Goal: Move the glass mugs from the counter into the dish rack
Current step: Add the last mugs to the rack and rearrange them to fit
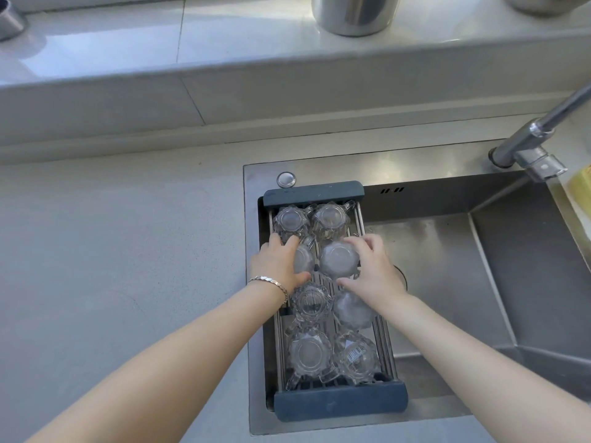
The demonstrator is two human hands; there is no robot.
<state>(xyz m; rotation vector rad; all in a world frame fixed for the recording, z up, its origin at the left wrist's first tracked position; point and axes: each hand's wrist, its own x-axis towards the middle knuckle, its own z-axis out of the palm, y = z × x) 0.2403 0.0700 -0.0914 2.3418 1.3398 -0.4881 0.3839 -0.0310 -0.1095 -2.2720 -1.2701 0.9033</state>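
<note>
Grey counter (112, 251) with a steel sink (447, 282) set into it; the dish rack (340, 406) spans the sink's left end and is the reference for everything below.

Rack holds eight glass mugs, all upside down, in two columns of four. Nearest row: left mug (308, 353), and right mug with barcode sticker (356, 358), both just behind the rack's near dark end bar. Next row back: clear mug (311, 302) and a frosted-looking one (353, 310), partly under the right forearm.

Third row: left hand (278, 263) wraps the left-column mug (303, 260), fingers curled around its side, thumb on the near side. Bracelet (271, 282) on that wrist. Right hand (372, 266) cups the right-column mug (337, 259), fingers spread around its rim edge, thumb on the near side.

Far row: two mugs (291, 220) and (329, 219) against the rack's far end bar.

Beyond the rack: round button (286, 180) on the sink deck, faucet (537, 142) far right, metal canister (351, 14) on the sill.
</note>
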